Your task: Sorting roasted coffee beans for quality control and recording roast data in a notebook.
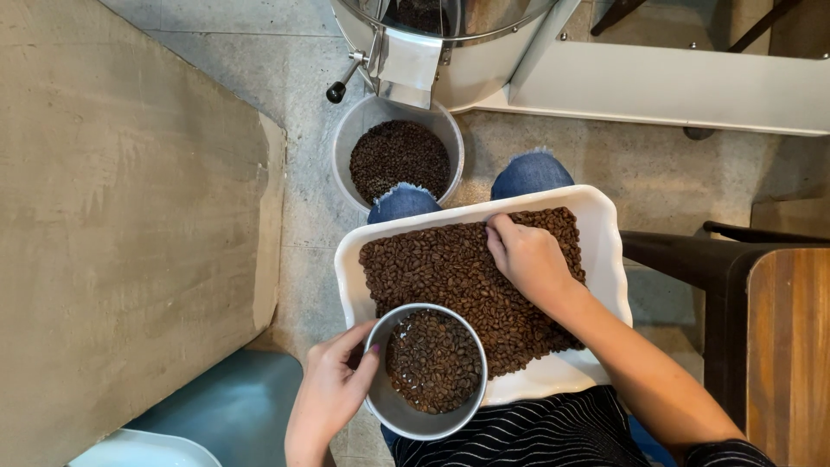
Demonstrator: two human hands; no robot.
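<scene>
Tray: white plastic tray (605, 259) is resting across your lap, covered with glossy brown coffee beans (441, 268).
Right hand: your right hand (527, 259) is lying flat, fingers loosely spread on the beans near the tray's far edge.
Left hand: your left hand (333, 389) is gripping a round metal bowl (393, 406) at the tray's near-left corner, half full.

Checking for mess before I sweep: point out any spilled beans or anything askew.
Nothing stands out. Beans stay inside the white tray, the metal bowl held by the left hand, and the floor bucket; none visible on the floor.
</scene>
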